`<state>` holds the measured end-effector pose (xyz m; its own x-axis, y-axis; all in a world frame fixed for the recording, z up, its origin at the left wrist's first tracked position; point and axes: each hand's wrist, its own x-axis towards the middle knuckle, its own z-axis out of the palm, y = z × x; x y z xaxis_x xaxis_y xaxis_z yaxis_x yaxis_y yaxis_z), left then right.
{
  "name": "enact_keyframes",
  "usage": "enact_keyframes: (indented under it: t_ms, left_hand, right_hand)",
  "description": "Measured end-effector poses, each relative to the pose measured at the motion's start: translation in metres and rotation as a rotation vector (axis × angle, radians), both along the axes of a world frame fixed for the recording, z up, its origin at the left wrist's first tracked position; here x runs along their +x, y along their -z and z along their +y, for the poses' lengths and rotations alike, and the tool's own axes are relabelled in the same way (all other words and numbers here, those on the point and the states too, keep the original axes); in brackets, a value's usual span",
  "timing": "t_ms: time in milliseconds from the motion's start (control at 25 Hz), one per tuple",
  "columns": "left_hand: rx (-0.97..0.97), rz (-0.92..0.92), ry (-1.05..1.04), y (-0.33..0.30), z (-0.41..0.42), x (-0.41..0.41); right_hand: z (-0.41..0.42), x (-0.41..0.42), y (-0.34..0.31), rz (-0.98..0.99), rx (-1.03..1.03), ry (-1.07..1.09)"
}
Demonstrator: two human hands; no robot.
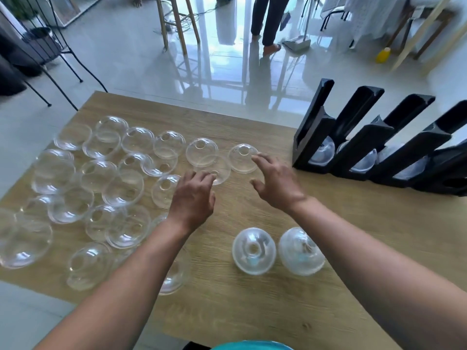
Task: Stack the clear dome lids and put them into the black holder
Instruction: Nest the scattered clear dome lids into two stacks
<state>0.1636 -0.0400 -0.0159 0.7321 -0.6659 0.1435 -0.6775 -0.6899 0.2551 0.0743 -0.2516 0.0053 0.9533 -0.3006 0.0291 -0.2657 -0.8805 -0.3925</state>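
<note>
Lids point(106, 178) clear, glossy. Holder point(374, 145) right of lids matte black. Table point(252, 294) under lids light wood grain. Floor point(151, 72) beyond table pale grey.

Black holder point(379, 152) cut off at right edge.

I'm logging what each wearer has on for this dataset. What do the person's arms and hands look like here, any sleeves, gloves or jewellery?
Both forearms are bare as far as the picture shows, with no sleeves in view. The left hand and right hand have no gloves, and no watch, bracelet or rings can be seen. A strip of teal clothing shows at the bottom edge.
</note>
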Motion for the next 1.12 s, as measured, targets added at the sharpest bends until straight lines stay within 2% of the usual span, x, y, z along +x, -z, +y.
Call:
enact_keyframes:
  t_ms: [160,280,320,400,520,600,680,720,760,800,880,920,960,1040,1120]
  left_hand:
    - [0.090,-0.122,0.089,0.013,-0.003,0.010]
    - [-0.036,-0.069,0.102,0.009,-0.004,0.007]
    - [-0.147,0.022,0.086,0.006,-0.005,0.003]
    - [-0.389,0.331,0.012,-0.003,-0.009,-0.007]
    - [-0.688,1.024,-0.217,-0.008,-0.021,-0.015]
    - [-0.806,1.427,-0.431,-0.007,-0.028,-0.014]
    - [-0.831,1.556,-0.582,-0.002,-0.030,-0.012]
    - [-0.801,1.520,-0.610,0.002,-0.031,-0.012]
    - [-0.731,1.409,-0.609,0.008,-0.030,-0.012]
    - [-0.616,1.228,-0.578,0.012,-0.028,-0.012]
    - [-0.361,0.748,-0.481,0.016,-0.024,-0.015]
    - [-0.308,0.563,-0.399,0.016,-0.023,-0.017]
    - [-0.300,0.484,-0.291,0.016,-0.023,-0.018]
    - [-0.200,0.506,-0.061,0.019,-0.030,-0.022]
    - [0.076,0.391,0.079,0.024,-0.040,-0.029]
  right_hand:
    - [0.000,0.062,0.023,0.168,-0.125,-0.083]
    - [-0.008,0.053,0.032,0.194,-0.183,-0.084]
    - [-0.011,0.043,0.033,0.180,-0.193,-0.070]
    - [-0.018,0.018,0.032,0.163,-0.161,-0.025]
    - [-0.030,-0.019,0.027,0.203,-0.079,0.062]
    - [-0.039,-0.038,0.024,0.264,-0.034,0.116]
    - [-0.046,-0.054,0.021,0.323,0.007,0.166]
    - [-0.049,-0.061,0.020,0.346,0.016,0.186]
    - [-0.052,-0.067,0.018,0.366,0.020,0.205]
    - [-0.055,-0.071,0.017,0.381,0.022,0.223]
    - [-0.059,-0.080,0.016,0.391,0.046,0.257]
    - [-0.060,-0.084,0.017,0.386,0.069,0.273]
    - [-0.061,-0.087,0.018,0.376,0.092,0.286]
    - [-0.062,-0.093,0.021,0.341,0.130,0.306]
    - [-0.063,-0.099,0.023,0.297,0.167,0.324]
